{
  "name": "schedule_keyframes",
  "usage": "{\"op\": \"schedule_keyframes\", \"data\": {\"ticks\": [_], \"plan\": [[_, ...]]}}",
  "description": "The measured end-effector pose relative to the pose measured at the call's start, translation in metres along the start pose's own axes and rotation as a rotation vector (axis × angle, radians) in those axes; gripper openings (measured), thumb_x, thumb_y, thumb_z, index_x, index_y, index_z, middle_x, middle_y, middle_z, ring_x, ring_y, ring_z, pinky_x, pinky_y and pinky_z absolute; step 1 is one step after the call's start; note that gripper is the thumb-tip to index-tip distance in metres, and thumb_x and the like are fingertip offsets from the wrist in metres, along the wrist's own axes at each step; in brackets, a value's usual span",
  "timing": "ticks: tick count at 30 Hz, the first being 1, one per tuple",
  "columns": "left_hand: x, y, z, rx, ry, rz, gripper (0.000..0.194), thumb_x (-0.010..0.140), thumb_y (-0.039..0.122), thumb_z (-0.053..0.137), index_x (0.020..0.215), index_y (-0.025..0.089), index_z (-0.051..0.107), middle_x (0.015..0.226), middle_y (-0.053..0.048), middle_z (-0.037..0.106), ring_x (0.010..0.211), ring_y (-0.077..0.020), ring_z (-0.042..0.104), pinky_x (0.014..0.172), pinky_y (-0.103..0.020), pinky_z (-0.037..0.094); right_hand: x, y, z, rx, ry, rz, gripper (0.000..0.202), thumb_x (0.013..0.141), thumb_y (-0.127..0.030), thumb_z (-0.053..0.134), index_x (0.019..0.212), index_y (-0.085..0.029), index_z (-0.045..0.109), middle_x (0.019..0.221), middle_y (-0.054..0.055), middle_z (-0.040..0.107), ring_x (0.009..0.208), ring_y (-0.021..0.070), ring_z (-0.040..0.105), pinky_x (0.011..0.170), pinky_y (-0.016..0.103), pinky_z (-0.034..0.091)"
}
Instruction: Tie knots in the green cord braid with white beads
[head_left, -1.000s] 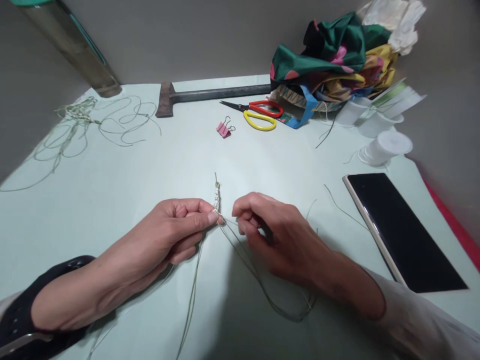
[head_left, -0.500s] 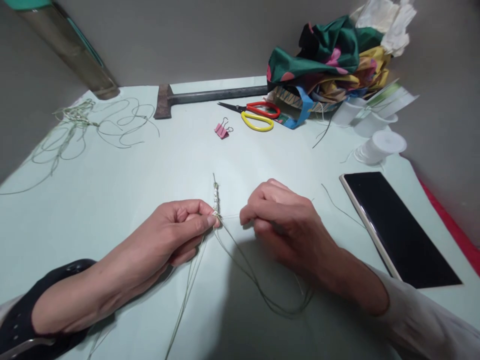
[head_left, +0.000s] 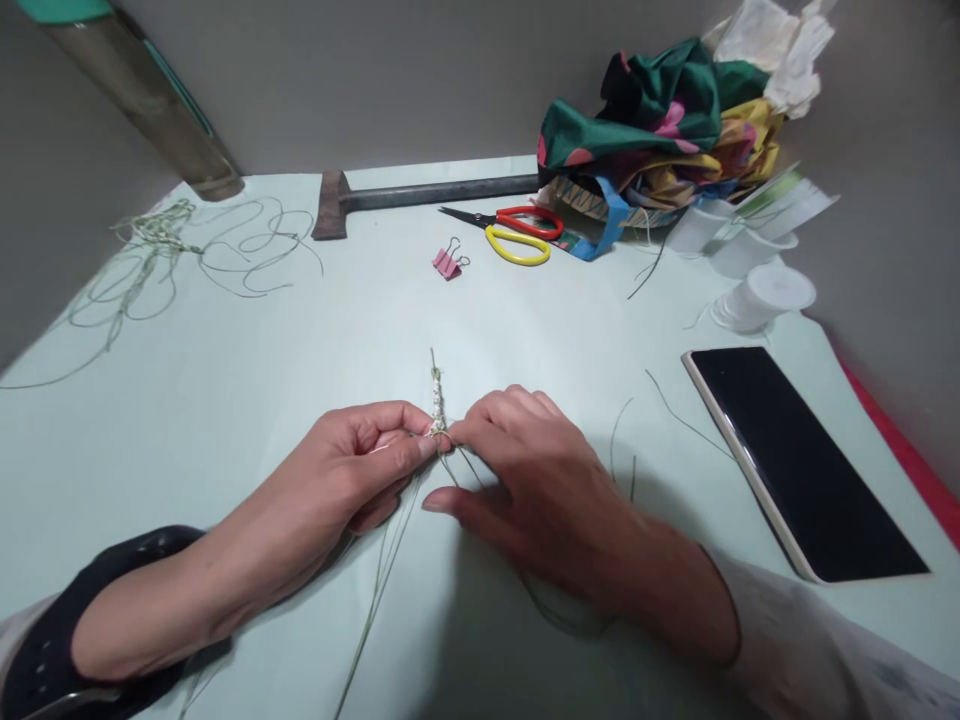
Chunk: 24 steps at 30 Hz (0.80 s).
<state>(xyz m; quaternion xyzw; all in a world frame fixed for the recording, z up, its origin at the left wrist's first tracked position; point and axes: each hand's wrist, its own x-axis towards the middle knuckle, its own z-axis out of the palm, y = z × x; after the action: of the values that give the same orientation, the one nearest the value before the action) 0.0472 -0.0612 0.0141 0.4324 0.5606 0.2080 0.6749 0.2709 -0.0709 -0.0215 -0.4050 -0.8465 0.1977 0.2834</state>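
A short knotted cord, white and pale green, stands out above the fingertips near the table's middle. My left hand pinches its lower end between thumb and index finger. My right hand is just right of it, the index fingertip touching the knot area and the thumb held apart below. Green strands run down from the knot between that thumb and finger, partly hidden under the palm. More loose strands hang from beneath my left hand toward the front edge.
A hammer, scissors and a pink binder clip lie farther back. Tangled green cord and a bottle are at left. Thread spools, bunched fabric and a phone are at right.
My right hand has moved left and come up against the knot, its thumb now spread from the index finger. The thin white strand it drew out sideways no longer shows. My left hand keeps its pinch.
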Motion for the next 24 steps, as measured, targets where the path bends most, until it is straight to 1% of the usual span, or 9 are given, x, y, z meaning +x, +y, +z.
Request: {"op": "schedule_keyframes", "data": {"ticks": [4, 6, 10, 13, 15, 17, 20, 22, 24], "plan": [[-0.0007, -0.0054, -0.0025, 0.031, 0.003, 0.014, 0.047, 0.093, 0.067, 0.091, 0.09, 0.023, 0.076, 0.054, 0.011, 0.038, 0.053, -0.0091, 0.02, 0.046, -0.022, 0.017, -0.0009, -0.0019, 0.0033, -0.031, -0.003, -0.005, 0.026, 0.116, -0.02, 0.063, 0.094, -0.015, 0.076, 0.091, 0.005, 0.074, 0.086, 0.0224, 0.059, 0.083, 0.04, 0.046], [-0.0021, -0.0061, -0.003, 0.048, 0.004, 0.013, 0.049, 0.093, 0.069, 0.09, 0.089, 0.022, 0.076, 0.057, 0.01, 0.038, 0.055, -0.0096, 0.021, 0.047, -0.022, 0.016, -0.0018, -0.0023, 0.001, -0.025, -0.011, -0.009, 0.026, 0.113, -0.014, 0.061, 0.091, -0.016, 0.074, 0.089, 0.004, 0.072, 0.084, 0.0214, 0.058, 0.082, 0.039, 0.046], [-0.0049, -0.0044, -0.0032, 0.061, 0.015, 0.013, 0.053, 0.089, 0.071, 0.091, 0.081, 0.022, 0.072, 0.062, 0.008, 0.037, 0.058, -0.0107, 0.022, 0.048, -0.024, 0.017, -0.0036, -0.0041, -0.0031, -0.012, -0.039, -0.022, 0.027, 0.113, -0.013, 0.058, 0.091, -0.015, 0.074, 0.091, 0.005, 0.073, 0.084, 0.0213, 0.06, 0.081, 0.039, 0.045], [-0.0059, -0.0033, -0.0034, 0.063, 0.009, 0.017, 0.05, 0.087, 0.068, 0.092, 0.08, 0.022, 0.074, 0.069, 0.004, 0.05, 0.063, -0.0124, 0.033, 0.053, -0.024, 0.027, -0.0028, -0.0051, -0.002, -0.017, -0.026, -0.028, 0.031, 0.118, -0.029, 0.062, 0.095, -0.015, 0.076, 0.092, 0.005, 0.074, 0.084, 0.0223, 0.059, 0.082, 0.04, 0.045], [-0.0062, -0.0036, -0.0036, 0.063, 0.011, 0.022, 0.048, 0.085, 0.065, 0.094, 0.08, 0.021, 0.076, 0.076, 0.001, 0.058, 0.069, -0.0144, 0.041, 0.058, -0.024, 0.033, -0.0012, -0.0056, -0.0001, -0.058, -0.004, -0.04, 0.034, 0.118, -0.041, 0.067, 0.097, -0.016, 0.076, 0.092, 0.005, 0.074, 0.084, 0.023, 0.058, 0.081, 0.04, 0.043], [-0.0064, -0.0045, -0.0038, 0.059, 0.019, 0.024, 0.045, 0.085, 0.064, 0.094, 0.081, 0.022, 0.077, 0.077, 0.0, 0.058, 0.07, -0.0152, 0.043, 0.059, -0.025, 0.033, 0.0004, -0.0059, 0.0013, -0.106, -0.004, -0.045, 0.029, 0.117, -0.035, 0.07, 0.095, -0.018, 0.076, 0.09, 0.004, 0.074, 0.083, 0.0228, 0.056, 0.08, 0.039, 0.041], [-0.0067, -0.006, -0.0039, 0.055, 0.028, 0.021, 0.042, 0.09, 0.064, 0.089, 0.086, 0.023, 0.08, 0.067, 0.004, 0.051, 0.063, -0.0139, 0.036, 0.055, -0.027, 0.026, 0.0005, -0.0056, 0.0015, -0.121, -0.03, -0.035, 0.025, 0.114, -0.015, 0.066, 0.091, -0.019, 0.073, 0.086, 0.002, 0.07, 0.081, 0.0216, 0.055, 0.079, 0.038, 0.04], [-0.0075, -0.0064, -0.0038, 0.067, 0.033, 0.031, 0.041, 0.095, 0.064, 0.084, 0.089, 0.023, 0.083, 0.058, 0.006, 0.044, 0.057, -0.0125, 0.031, 0.054, -0.028, 0.022, -0.0014, -0.005, 0.0006, -0.107, -0.04, -0.044, 0.023, 0.111, -0.01, 0.064, 0.092, -0.019, 0.073, 0.087, 0.002, 0.069, 0.081, 0.0211, 0.057, 0.079, 0.038, 0.041], [-0.0087, -0.0064, -0.0031, 0.08, 0.045, 0.045, 0.041, 0.098, 0.063, 0.08, 0.089, 0.023, 0.084, 0.049, 0.007, 0.042, 0.053, -0.0118, 0.029, 0.055, -0.028, 0.024, -0.0041, -0.0046, -0.0006, -0.094, -0.046, -0.06, 0.02, 0.109, -0.007, 0.063, 0.096, -0.017, 0.074, 0.089, 0.003, 0.069, 0.082, 0.0212, 0.058, 0.08, 0.038, 0.042]]}}
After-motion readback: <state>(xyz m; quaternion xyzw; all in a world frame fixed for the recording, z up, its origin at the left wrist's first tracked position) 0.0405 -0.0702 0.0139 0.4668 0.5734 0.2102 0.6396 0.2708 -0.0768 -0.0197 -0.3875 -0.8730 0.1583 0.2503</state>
